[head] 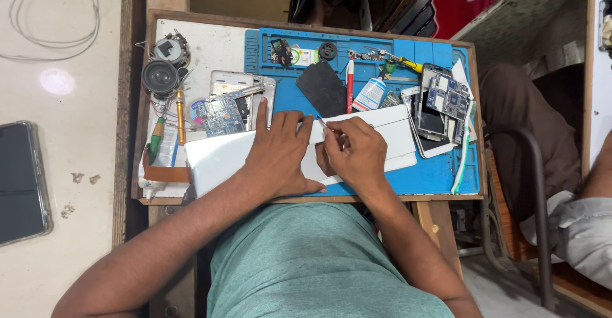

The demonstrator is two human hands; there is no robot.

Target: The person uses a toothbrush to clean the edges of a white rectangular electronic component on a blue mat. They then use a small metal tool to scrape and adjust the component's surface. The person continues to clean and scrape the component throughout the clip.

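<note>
Head view: right hand (357, 155) fingers clamped on thin tool (324, 124); left hand (277, 152) flat on white panel (220, 158).

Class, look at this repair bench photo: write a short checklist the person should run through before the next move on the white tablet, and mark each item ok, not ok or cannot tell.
1. Left hand lies flat on the white tablet, steadying it: ok.
2. Right hand grips a thin tool, tip at the tablet's upper edge: ok.
3. Tablet lies fully on the blue mat: not ok, its left end overhangs the mat.
4. Space above the tablet free of loose parts: not ok; a black panel and a glue tube lie close.
5. Tool tip seated in the seam: cannot tell.
</note>
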